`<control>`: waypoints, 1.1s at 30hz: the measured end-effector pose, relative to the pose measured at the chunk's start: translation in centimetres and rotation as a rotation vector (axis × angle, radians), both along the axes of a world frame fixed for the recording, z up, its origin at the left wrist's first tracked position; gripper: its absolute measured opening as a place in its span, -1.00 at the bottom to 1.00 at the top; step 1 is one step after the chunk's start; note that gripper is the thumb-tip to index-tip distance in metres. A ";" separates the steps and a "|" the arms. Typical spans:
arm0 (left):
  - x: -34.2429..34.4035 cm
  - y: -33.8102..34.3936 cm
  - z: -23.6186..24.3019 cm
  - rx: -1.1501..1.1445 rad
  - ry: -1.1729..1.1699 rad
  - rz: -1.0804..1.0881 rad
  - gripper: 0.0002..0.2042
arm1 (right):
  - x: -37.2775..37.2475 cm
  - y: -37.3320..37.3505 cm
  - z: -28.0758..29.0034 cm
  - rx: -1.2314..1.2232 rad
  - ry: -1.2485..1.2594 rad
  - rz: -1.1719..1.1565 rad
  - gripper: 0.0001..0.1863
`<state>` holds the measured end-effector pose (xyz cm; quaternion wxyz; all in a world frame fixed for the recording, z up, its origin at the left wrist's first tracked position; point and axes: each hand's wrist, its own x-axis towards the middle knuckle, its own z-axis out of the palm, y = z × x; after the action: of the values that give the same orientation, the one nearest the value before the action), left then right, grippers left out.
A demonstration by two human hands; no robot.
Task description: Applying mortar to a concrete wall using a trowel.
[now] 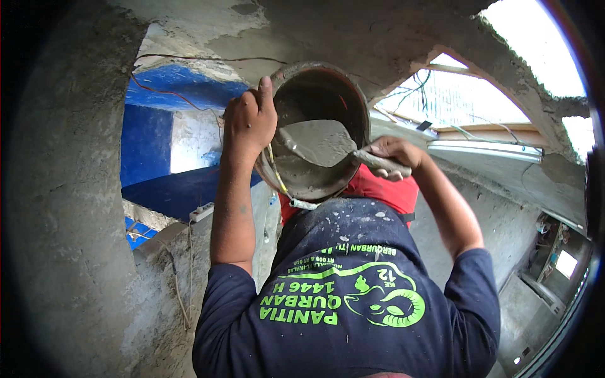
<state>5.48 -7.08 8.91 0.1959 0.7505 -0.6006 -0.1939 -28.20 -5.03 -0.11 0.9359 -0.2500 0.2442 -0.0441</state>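
Observation:
Tilted in front of my body is a round bucket (362, 104) with a dirty rim and wet grey mortar inside. My left hand (251, 120) is closed on the bucket's left rim, with the thumb pointing up. At the bucket's right side my right hand (396, 156) is wrapped round the handle of a mortar-coated trowel (322, 142). The trowel's blade lies across the bucket's mouth, its tip toward the left. How deep the mortar is cannot be told. The bucket's wire handle (277, 173), with a pale grip, hangs down at its near side.
A rough cement wall (69, 189) rises on the left. Beside it, an opening shows blue surfaces (148, 142). A thin cable (189, 58) runs above, and a white power strip (201, 212) sits on a ledge. At right are a broken opening with wires and a tube lamp (485, 150).

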 end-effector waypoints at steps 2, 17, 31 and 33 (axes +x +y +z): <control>0.7 -0.2 -0.5 0.021 0.029 0.015 -0.30 | -1.3 1.2 -0.1 0.030 -0.039 -0.115 -0.52; 6.8 2.5 -2.4 -0.041 0.196 0.378 -0.31 | 1.5 -1.3 3.4 -1.034 0.363 -0.829 -0.42; 8.0 4.0 -3.2 0.013 0.277 0.420 -0.27 | 3.5 -14.8 -5.8 -2.161 1.244 -0.608 -0.46; 8.1 4.2 -3.3 0.037 0.332 0.393 -0.27 | 2.1 -14.1 -8.2 -2.156 1.225 -0.609 -0.46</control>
<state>13.60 -2.88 5.61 0.3120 0.8141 -0.3993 -0.2837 -26.05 -19.17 -8.28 -0.0529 -0.7933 0.5219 -0.3092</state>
